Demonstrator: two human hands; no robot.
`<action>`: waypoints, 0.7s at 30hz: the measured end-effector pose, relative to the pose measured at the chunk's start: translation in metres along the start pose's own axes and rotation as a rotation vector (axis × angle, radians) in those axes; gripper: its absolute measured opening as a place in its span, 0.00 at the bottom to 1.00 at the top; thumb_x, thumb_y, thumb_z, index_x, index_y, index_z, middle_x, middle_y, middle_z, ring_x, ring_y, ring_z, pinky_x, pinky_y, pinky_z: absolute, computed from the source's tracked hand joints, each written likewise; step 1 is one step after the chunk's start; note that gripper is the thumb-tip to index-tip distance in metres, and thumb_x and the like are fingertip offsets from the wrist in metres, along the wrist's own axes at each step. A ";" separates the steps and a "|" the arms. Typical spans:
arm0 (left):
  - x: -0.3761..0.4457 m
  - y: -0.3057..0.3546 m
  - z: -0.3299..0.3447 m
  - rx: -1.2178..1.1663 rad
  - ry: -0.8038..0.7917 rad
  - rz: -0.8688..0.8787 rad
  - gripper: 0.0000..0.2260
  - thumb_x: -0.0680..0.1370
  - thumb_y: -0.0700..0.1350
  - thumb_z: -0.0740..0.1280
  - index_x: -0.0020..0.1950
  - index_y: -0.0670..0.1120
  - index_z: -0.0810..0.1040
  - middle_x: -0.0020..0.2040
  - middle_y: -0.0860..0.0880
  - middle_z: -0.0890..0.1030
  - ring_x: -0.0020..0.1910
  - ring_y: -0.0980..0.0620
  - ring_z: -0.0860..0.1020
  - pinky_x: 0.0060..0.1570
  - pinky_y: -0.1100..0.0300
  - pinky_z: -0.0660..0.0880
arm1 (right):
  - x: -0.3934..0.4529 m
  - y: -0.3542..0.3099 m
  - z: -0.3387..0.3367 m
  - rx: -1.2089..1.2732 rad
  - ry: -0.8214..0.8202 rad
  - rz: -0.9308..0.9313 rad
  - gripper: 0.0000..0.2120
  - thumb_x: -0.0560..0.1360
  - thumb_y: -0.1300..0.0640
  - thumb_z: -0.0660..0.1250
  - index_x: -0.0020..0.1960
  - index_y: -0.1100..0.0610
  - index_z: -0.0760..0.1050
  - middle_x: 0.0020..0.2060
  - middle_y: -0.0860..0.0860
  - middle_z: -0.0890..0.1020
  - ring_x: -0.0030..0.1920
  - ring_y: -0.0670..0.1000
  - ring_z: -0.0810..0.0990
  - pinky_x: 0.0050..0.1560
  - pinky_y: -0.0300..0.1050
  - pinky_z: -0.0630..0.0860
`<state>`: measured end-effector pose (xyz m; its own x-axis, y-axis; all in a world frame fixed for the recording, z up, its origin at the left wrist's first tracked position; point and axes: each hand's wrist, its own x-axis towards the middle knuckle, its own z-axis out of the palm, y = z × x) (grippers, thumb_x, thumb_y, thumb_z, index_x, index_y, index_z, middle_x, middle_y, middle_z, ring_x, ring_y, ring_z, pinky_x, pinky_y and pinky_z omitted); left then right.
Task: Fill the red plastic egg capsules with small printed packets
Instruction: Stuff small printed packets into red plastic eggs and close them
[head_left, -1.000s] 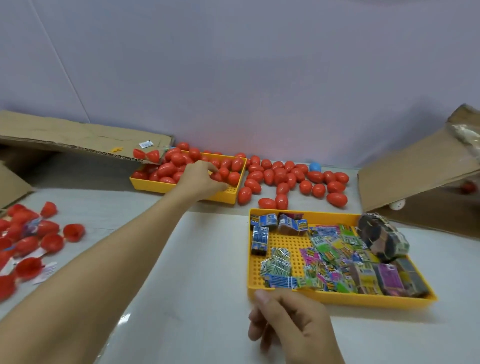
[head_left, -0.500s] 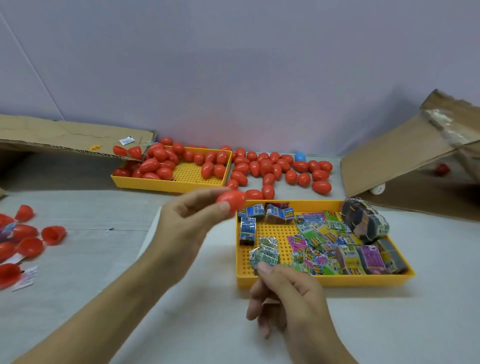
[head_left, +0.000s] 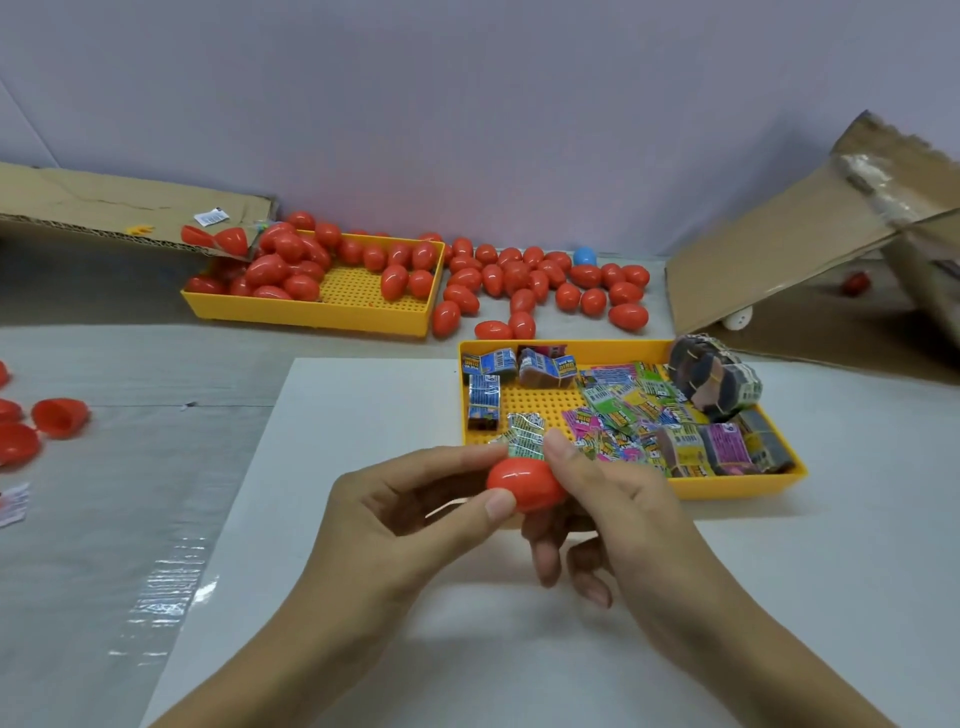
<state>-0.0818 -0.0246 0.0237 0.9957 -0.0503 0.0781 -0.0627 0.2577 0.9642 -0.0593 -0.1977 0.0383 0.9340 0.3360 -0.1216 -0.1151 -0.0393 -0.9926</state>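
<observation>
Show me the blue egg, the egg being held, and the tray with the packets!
Blue egg (head_left: 585, 255), head view, on its rounded top.
Held egg (head_left: 524, 480), head view, on the middle of its red shell.
Packet tray (head_left: 727, 487), head view, on its near yellow wall.

We find no text that reads clearly. The printed packets in the yellow tray carry coloured lettering and barcode-like stripes, all too small and blurred for us to make out. A purple packet shows what may be a "6", which we cannot confirm. The white label on the cardboard flap is likewise illegible.
</observation>
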 end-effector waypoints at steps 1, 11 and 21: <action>0.000 0.000 0.000 0.017 0.004 0.004 0.16 0.66 0.47 0.77 0.53 0.49 0.86 0.50 0.43 0.86 0.52 0.45 0.85 0.50 0.62 0.79 | 0.000 0.000 -0.001 -0.007 -0.002 0.004 0.27 0.71 0.31 0.62 0.34 0.54 0.82 0.27 0.54 0.80 0.27 0.49 0.78 0.20 0.37 0.65; -0.003 -0.001 0.000 0.071 0.045 -0.006 0.17 0.65 0.48 0.76 0.53 0.50 0.86 0.46 0.43 0.86 0.42 0.46 0.85 0.46 0.60 0.80 | -0.002 -0.003 -0.005 -0.118 0.022 -0.105 0.18 0.73 0.41 0.67 0.40 0.56 0.83 0.32 0.52 0.84 0.31 0.49 0.82 0.22 0.39 0.71; -0.003 0.002 0.001 -0.017 0.042 -0.031 0.11 0.71 0.49 0.73 0.48 0.44 0.84 0.47 0.41 0.85 0.46 0.43 0.85 0.47 0.56 0.81 | -0.009 0.003 -0.006 -0.468 0.148 -0.534 0.16 0.69 0.54 0.76 0.57 0.50 0.82 0.45 0.42 0.85 0.41 0.48 0.84 0.29 0.44 0.78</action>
<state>-0.0849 -0.0252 0.0254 0.9992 -0.0179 0.0369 -0.0306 0.2728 0.9616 -0.0658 -0.2066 0.0366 0.8624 0.2920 0.4136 0.4951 -0.3156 -0.8095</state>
